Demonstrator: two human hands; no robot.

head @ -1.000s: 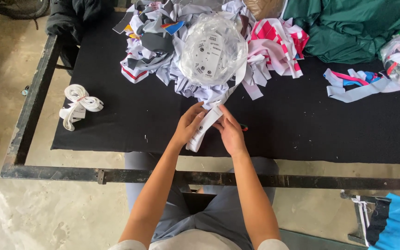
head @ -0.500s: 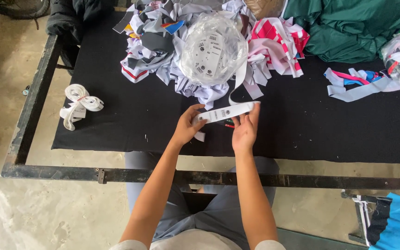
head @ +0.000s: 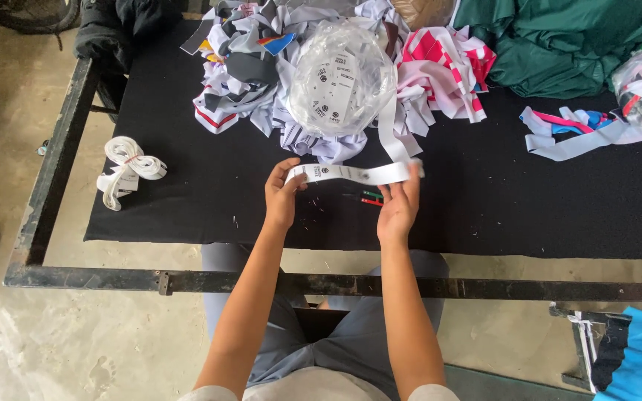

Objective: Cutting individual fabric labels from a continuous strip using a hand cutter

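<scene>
The left hand [head: 282, 194] and right hand [head: 399, 210] are held apart above the near edge of the bench [head: 187, 200], each pinching one end of a white fabric strip [head: 352, 173], seemingly to pull it flat and level. The strip is narrow, with small dark printed marks along it. Beyond it lie a clear plastic bag [head: 342, 78] on a heap of cloth scraps [head: 254, 82], and green fabric [head: 559, 44] at the far right.
</scene>
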